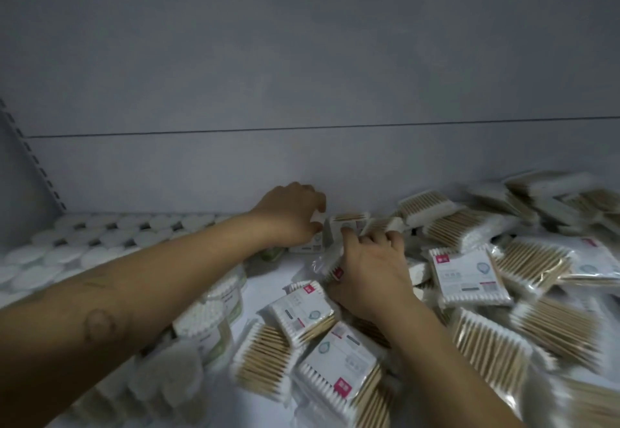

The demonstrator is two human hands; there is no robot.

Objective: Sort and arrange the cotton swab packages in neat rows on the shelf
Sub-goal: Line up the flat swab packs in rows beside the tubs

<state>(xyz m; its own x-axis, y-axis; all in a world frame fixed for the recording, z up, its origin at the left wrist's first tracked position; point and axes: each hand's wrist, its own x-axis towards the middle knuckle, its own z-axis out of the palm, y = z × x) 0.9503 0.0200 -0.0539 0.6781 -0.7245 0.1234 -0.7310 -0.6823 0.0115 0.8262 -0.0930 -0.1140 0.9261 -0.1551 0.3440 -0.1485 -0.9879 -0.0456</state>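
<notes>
1. Back panel (302,75): flat, matte grey sheet with one thin horizontal seam. A slotted metal upright (33,159) runs down its left edge.
2. Shelf (271,280): smooth pale surface, bare only in a small patch between the two forearms.
3. Heap of cotton swab packages (469,276): covers the right half of the shelf, from the front edge to the back panel. The packs are flat, rectangular and clear-wrapped. Each shows tan wooden sticks with white cotton tips, and many carry a white label with a red tag. They overlap at mixed angles, not in rows.
4. Round pads (100,236): white, soft-looking discs in tight rows along the left rear of the shelf.
5. Round tubs (214,307): clear cylinders packed with white-tipped swabs, green-banded, partly under the left forearm.
6. Right hand (372,270): palm down, fingers bent, grasping a tilted package (330,265) with crinkled wrap. Its fingertips reach the standing packs at the rear.
7. Left hand (290,216): fingers and thumb curled over the top of an upright package (315,243) standing against the back panel.
</notes>
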